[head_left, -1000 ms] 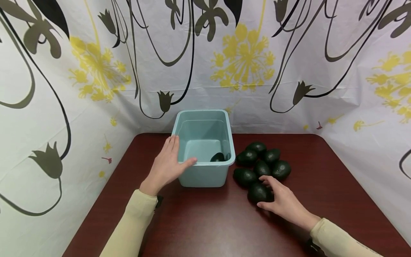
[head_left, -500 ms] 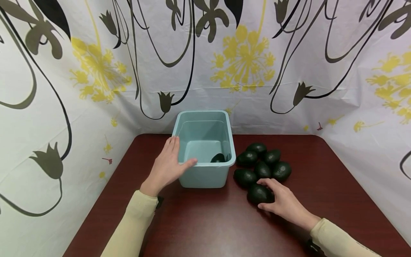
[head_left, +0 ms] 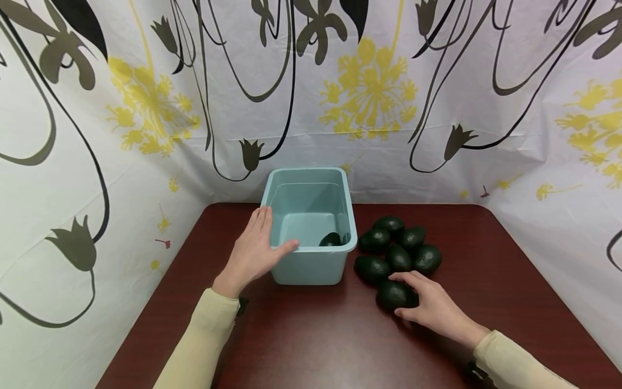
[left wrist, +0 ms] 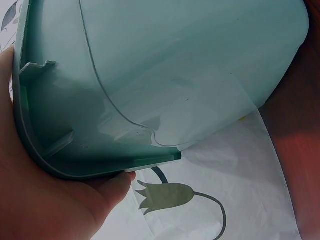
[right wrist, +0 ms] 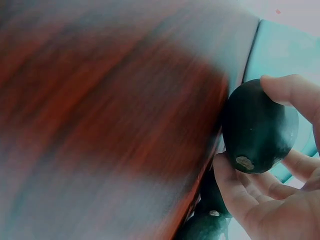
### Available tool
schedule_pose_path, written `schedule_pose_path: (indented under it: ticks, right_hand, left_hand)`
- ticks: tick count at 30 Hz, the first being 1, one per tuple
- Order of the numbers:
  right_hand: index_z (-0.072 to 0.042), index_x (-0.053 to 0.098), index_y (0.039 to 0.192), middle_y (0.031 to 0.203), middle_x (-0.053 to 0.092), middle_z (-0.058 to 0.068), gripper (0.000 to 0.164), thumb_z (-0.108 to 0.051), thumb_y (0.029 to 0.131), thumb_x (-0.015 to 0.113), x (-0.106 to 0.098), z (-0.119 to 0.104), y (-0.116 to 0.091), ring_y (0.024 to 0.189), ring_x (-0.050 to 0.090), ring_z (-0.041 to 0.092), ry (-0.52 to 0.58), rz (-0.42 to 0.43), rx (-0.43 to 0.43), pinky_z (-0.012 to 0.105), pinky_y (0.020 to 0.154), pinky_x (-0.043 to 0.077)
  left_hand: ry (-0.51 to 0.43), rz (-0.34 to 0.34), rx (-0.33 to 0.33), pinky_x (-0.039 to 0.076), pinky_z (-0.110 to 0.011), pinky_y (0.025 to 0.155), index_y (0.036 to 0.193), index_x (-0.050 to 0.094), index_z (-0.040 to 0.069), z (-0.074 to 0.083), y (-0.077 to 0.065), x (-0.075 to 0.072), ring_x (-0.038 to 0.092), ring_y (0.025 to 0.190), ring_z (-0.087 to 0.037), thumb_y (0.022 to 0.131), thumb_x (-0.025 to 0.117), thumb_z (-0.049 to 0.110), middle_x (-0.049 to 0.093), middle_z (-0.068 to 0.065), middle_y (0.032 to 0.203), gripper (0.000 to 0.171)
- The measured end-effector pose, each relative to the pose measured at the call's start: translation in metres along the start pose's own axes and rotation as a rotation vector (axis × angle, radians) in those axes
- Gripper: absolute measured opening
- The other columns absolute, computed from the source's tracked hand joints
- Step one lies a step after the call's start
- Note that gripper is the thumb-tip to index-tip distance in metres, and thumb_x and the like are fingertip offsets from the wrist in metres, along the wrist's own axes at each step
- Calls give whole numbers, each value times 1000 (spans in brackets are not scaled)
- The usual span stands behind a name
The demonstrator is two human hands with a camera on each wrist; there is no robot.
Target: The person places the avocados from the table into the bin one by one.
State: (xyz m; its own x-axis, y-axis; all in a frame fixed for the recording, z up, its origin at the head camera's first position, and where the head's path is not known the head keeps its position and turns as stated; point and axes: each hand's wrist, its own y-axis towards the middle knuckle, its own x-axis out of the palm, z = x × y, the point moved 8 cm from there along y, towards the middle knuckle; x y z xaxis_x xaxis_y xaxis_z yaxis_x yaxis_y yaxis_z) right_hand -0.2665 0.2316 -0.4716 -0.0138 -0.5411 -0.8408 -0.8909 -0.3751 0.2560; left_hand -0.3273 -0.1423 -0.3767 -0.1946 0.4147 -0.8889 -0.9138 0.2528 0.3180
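Floral cloth (head_left: 291, 124) hangs behind a dark red table (head_left: 301, 335), on which a pale blue bin (head_left: 308, 268) stands. At its near left corner, the left hand (head_left: 249, 253) rests against the rim, fingers straight and thumb stretched away from them. To the bin's right, the right hand (head_left: 431, 303) pinches one avocado (head_left: 396, 295) between thumb and curled fingers; whether that fruit touches the table is unclear. Six more avocados (head_left: 399, 259) cluster just beyond it, and a lone avocado (head_left: 330, 240) lies inside the bin.
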Motion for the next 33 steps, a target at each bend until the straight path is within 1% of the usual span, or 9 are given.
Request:
schedule_pose_path:
  ticks: [3,5,8,12,16,21,24,28,33]
  right_hand:
    - [-30,59,135,124,58,-19,71,-26,71,91,-1,1,-1,115,58,14,4,3,4,43,88,52]
    - [-29,60,136,124,58,-18,72,-25,71,92,-2,1,-1,120,56,17,0,9,-4,44,89,52]
    - [-30,60,135,120,58,-18,72,-25,71,92,-4,0,-1,109,59,12,3,13,-10,40,85,52]
    - [-31,60,135,116,56,-19,71,-25,71,92,-8,0,-1,96,57,4,1,19,-18,33,82,52]
    - [-30,60,136,117,55,-19,72,-24,72,91,-13,0,-1,99,56,3,-11,37,-31,34,82,51]
    - [-27,59,137,122,58,-16,74,-24,71,92,-20,0,-1,106,57,7,-11,80,-47,40,84,52]
    - [-25,59,137,126,59,-15,73,-26,71,93,-25,1,0,111,57,8,-3,96,-43,40,86,52]
    - [-25,59,136,127,57,-15,71,-31,74,92,-28,2,0,112,57,9,8,86,-15,38,88,51]
    - [-26,60,135,125,58,-16,69,-33,74,91,-33,2,2,109,57,8,2,87,1,37,87,50]
  left_hand:
    - [4,3,1,29,-49,116,159,17,-2,0,0,0,10,153,-30,84,38,87,15,-16,166,118]
    - [5,6,2,29,-49,116,159,17,-2,0,-1,0,11,153,-30,84,38,87,15,-16,166,118]
    - [5,9,3,30,-50,116,159,18,-2,-1,-1,0,11,153,-31,84,38,87,16,-17,166,118]
    - [1,4,0,29,-49,116,159,17,-2,0,-1,0,10,153,-29,84,38,87,15,-16,166,118]
    - [1,-1,-1,29,-49,116,159,17,-2,0,-1,0,9,153,-28,84,38,87,15,-16,166,118]
    - [6,9,5,30,-50,115,159,19,-2,0,-1,-1,11,153,-30,84,38,87,18,-18,165,118]
    - [1,14,8,30,-50,116,158,19,-3,0,-1,-2,10,153,-30,84,39,87,18,-19,165,118]
    - [-5,18,11,29,-50,116,158,19,-3,1,-1,-2,11,153,-31,85,40,87,17,-18,165,118]
    - [-5,18,11,30,-50,115,159,19,-2,1,-1,-2,11,153,-30,84,40,87,16,-16,166,118]
